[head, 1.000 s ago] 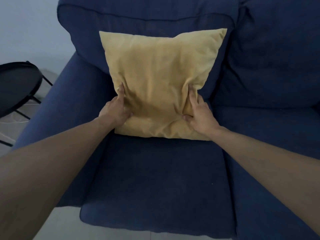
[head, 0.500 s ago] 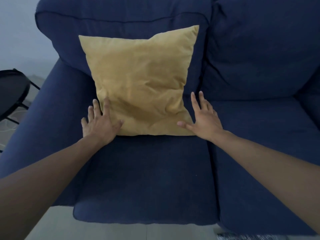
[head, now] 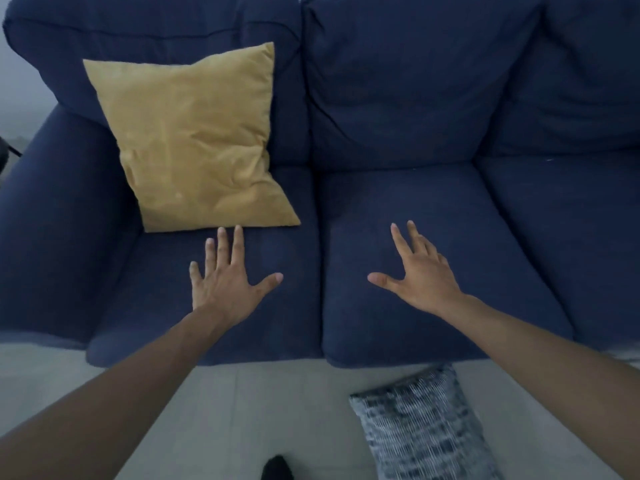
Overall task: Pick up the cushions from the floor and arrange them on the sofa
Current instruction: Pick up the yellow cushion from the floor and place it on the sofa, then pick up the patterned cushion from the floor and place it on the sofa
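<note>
Dim room, pale tiled floor (head: 242,410), light wall (head: 20,81) at left

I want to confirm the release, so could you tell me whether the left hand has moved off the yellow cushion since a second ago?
Yes. The left hand has drawn back from the yellow cushion toward the sofa seat's front edge, fingers spread.

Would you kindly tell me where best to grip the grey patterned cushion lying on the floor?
Probably by its two long side edges near the upper end, from above. The grey patterned cushion lies flat on the floor, so its soft edges can be pinched; its lower end is out of frame.
</note>
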A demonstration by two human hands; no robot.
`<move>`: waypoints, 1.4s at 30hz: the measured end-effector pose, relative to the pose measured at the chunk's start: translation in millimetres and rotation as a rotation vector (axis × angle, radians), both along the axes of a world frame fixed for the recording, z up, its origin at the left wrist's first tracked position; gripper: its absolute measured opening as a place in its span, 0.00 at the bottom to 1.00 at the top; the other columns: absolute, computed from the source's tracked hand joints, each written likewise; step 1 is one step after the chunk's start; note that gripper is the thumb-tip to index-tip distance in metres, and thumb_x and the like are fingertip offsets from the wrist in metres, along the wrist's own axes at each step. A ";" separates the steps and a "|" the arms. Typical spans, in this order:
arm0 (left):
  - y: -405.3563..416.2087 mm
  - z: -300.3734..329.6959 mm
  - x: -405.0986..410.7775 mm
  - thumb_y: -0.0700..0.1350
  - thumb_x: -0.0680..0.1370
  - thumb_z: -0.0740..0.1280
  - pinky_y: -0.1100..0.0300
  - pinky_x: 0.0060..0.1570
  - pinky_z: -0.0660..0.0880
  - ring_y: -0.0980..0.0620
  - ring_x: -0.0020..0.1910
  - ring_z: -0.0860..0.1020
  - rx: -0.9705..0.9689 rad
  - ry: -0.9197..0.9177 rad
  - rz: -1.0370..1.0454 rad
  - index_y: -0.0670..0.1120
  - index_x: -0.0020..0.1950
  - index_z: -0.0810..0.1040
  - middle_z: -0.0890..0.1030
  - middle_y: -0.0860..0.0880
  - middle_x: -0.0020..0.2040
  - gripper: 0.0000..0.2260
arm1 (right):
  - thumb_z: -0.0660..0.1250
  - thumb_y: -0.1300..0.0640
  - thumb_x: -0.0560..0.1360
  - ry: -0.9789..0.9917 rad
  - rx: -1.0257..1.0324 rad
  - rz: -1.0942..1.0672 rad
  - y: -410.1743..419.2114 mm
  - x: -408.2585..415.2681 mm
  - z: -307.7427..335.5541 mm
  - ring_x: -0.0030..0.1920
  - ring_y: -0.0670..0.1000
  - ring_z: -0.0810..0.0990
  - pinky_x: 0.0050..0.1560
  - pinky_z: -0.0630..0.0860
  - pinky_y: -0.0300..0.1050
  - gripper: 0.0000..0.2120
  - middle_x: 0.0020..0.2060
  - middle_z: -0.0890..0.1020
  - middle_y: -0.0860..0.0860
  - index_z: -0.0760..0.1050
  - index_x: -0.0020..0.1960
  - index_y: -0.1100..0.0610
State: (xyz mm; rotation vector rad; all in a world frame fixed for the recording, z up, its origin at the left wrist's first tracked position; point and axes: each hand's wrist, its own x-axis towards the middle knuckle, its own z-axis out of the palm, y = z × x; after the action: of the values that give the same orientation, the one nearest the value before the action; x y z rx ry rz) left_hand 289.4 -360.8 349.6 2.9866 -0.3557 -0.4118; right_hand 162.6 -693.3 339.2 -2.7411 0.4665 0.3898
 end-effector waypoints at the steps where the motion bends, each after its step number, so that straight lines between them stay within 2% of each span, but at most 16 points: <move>1: -12.0 -3.6 -22.9 0.84 0.71 0.53 0.33 0.83 0.47 0.44 0.87 0.38 0.004 0.015 -0.001 0.55 0.84 0.27 0.33 0.49 0.87 0.56 | 0.52 0.15 0.72 0.018 0.002 0.002 -10.6 -23.7 -1.1 0.88 0.61 0.46 0.83 0.56 0.67 0.57 0.87 0.35 0.53 0.31 0.86 0.42; 8: -82.4 -38.2 -178.4 0.83 0.70 0.58 0.33 0.83 0.45 0.44 0.86 0.34 -0.008 0.184 -0.003 0.56 0.83 0.26 0.30 0.48 0.86 0.59 | 0.53 0.16 0.71 0.121 0.029 0.001 -69.0 -169.9 -17.7 0.88 0.61 0.45 0.83 0.57 0.69 0.55 0.88 0.36 0.52 0.34 0.87 0.40; 12: -104.3 -66.6 -264.5 0.82 0.71 0.59 0.32 0.83 0.44 0.42 0.86 0.34 0.023 0.279 -0.035 0.56 0.83 0.26 0.30 0.46 0.86 0.59 | 0.46 0.10 0.65 0.185 0.063 0.000 -84.6 -239.0 -43.1 0.88 0.62 0.45 0.83 0.57 0.70 0.59 0.88 0.36 0.52 0.35 0.87 0.39; 15: -111.8 -98.6 -322.7 0.82 0.71 0.58 0.32 0.82 0.43 0.42 0.86 0.34 0.039 0.361 -0.045 0.56 0.83 0.25 0.28 0.46 0.85 0.59 | 0.52 0.14 0.68 0.215 0.104 -0.017 -85.5 -287.6 -73.6 0.87 0.65 0.46 0.82 0.57 0.72 0.58 0.88 0.37 0.55 0.37 0.88 0.41; 18: -111.3 -141.5 -368.4 0.82 0.72 0.59 0.32 0.82 0.41 0.41 0.85 0.33 0.073 0.443 -0.068 0.56 0.82 0.24 0.27 0.46 0.84 0.58 | 0.54 0.15 0.68 0.245 0.137 -0.028 -86.2 -330.4 -116.6 0.87 0.66 0.46 0.82 0.57 0.73 0.58 0.88 0.39 0.56 0.36 0.87 0.40; 22: -108.5 -216.9 -404.7 0.83 0.71 0.58 0.33 0.82 0.40 0.40 0.85 0.33 0.081 0.503 -0.059 0.56 0.82 0.24 0.26 0.45 0.84 0.59 | 0.50 0.13 0.66 0.301 0.133 -0.006 -89.4 -366.2 -194.6 0.87 0.66 0.44 0.83 0.55 0.72 0.58 0.87 0.37 0.55 0.32 0.86 0.38; 26: -103.6 -296.0 -430.1 0.82 0.70 0.59 0.34 0.83 0.41 0.41 0.85 0.33 0.058 0.541 -0.048 0.57 0.82 0.24 0.25 0.47 0.83 0.59 | 0.42 0.08 0.61 0.303 0.138 0.011 -89.9 -386.7 -276.1 0.87 0.67 0.45 0.82 0.56 0.74 0.63 0.87 0.35 0.55 0.32 0.86 0.39; 28: -102.1 -335.1 -434.5 0.82 0.70 0.60 0.35 0.84 0.43 0.42 0.86 0.34 0.045 0.551 -0.045 0.58 0.82 0.24 0.25 0.47 0.83 0.59 | 0.41 0.08 0.59 0.316 0.151 0.007 -89.3 -389.6 -313.0 0.87 0.66 0.45 0.82 0.56 0.74 0.64 0.87 0.35 0.54 0.32 0.86 0.39; 33: -112.3 -412.5 -433.8 0.83 0.66 0.65 0.37 0.84 0.52 0.37 0.86 0.41 -0.083 0.589 0.006 0.59 0.82 0.23 0.28 0.41 0.84 0.64 | 0.55 0.15 0.68 0.373 0.185 0.040 -96.6 -385.2 -392.2 0.87 0.64 0.44 0.83 0.55 0.71 0.60 0.87 0.33 0.53 0.30 0.86 0.41; 36: -118.9 -450.8 -427.6 0.82 0.63 0.69 0.35 0.82 0.58 0.33 0.86 0.43 -0.151 0.653 0.042 0.62 0.80 0.22 0.28 0.39 0.84 0.67 | 0.60 0.15 0.68 0.390 0.222 0.034 -103.5 -380.6 -428.8 0.87 0.64 0.43 0.83 0.55 0.71 0.61 0.86 0.32 0.54 0.29 0.85 0.39; 40: -123.4 -486.1 -419.9 0.81 0.57 0.73 0.32 0.80 0.60 0.28 0.84 0.49 -0.250 0.785 0.041 0.65 0.77 0.21 0.31 0.35 0.84 0.72 | 0.69 0.21 0.69 0.399 0.391 -0.009 -114.5 -376.5 -458.5 0.88 0.61 0.50 0.84 0.58 0.57 0.62 0.85 0.29 0.55 0.27 0.83 0.34; 42: -123.9 -499.8 -418.3 0.80 0.56 0.76 0.32 0.80 0.60 0.28 0.84 0.52 -0.294 0.811 0.054 0.66 0.77 0.20 0.39 0.34 0.86 0.74 | 0.73 0.22 0.68 0.394 0.444 -0.046 -119.3 -375.9 -470.6 0.88 0.61 0.49 0.84 0.58 0.54 0.64 0.85 0.28 0.56 0.27 0.82 0.32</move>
State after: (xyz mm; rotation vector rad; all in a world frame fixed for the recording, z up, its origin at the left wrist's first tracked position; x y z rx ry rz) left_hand -128.9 -484.7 -150.2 2.2868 -0.2172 -1.3462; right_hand -213.3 -812.6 -131.4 -2.2215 0.4708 0.9098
